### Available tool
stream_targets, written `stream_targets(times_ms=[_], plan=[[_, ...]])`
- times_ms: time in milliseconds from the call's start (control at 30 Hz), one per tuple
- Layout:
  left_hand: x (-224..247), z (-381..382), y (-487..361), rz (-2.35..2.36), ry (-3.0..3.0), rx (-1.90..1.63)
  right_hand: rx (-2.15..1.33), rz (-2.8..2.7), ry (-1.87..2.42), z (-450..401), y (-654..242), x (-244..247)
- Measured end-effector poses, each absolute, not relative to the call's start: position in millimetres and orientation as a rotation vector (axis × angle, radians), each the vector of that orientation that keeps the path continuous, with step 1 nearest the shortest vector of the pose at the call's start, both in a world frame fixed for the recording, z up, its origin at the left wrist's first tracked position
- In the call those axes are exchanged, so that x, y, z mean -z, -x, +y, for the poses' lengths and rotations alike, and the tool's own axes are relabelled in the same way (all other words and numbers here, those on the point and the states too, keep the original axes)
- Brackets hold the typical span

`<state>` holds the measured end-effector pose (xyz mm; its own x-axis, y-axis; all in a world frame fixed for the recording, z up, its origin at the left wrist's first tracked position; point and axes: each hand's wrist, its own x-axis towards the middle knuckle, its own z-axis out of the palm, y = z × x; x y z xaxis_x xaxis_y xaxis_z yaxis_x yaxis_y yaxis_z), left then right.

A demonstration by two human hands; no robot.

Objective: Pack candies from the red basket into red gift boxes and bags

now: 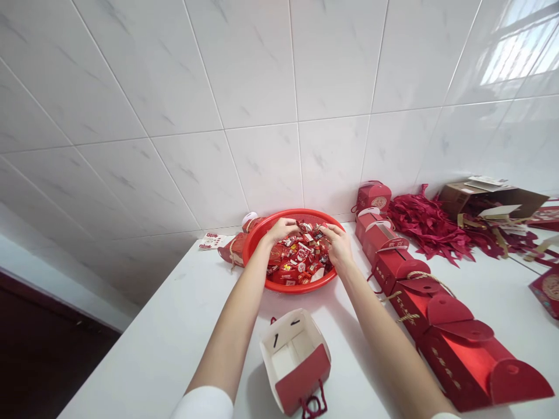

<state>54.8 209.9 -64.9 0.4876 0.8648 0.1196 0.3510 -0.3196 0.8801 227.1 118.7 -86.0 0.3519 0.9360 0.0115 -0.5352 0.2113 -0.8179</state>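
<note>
Box [303, 381] stands open on the white table [174, 361], and beyond it the left hand [280, 230] and right hand [338, 242], both curled narrow, holding what I cannot tell, reach among candies [301, 254] in a red basket [301, 288] near the tiled wall [262, 157].

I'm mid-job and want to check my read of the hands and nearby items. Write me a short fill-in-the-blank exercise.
1. The left hand and right hand reach among wrapped sweets in a basket coloured ____.
2. Of the open box and the basket, the one lower in view is the ____.
3. The row of red boxes stands on the person's ____ side.

Missing words: red; open box; right.
</note>
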Motion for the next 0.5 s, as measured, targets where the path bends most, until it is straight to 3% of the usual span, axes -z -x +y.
stream_targets(times_ms=[500], plan=[[52.4, 195.5, -65.0, 0.846, -1.907, -0.730, -1.243, -0.777, 0.858, 108.6, -223.8, 77.8]])
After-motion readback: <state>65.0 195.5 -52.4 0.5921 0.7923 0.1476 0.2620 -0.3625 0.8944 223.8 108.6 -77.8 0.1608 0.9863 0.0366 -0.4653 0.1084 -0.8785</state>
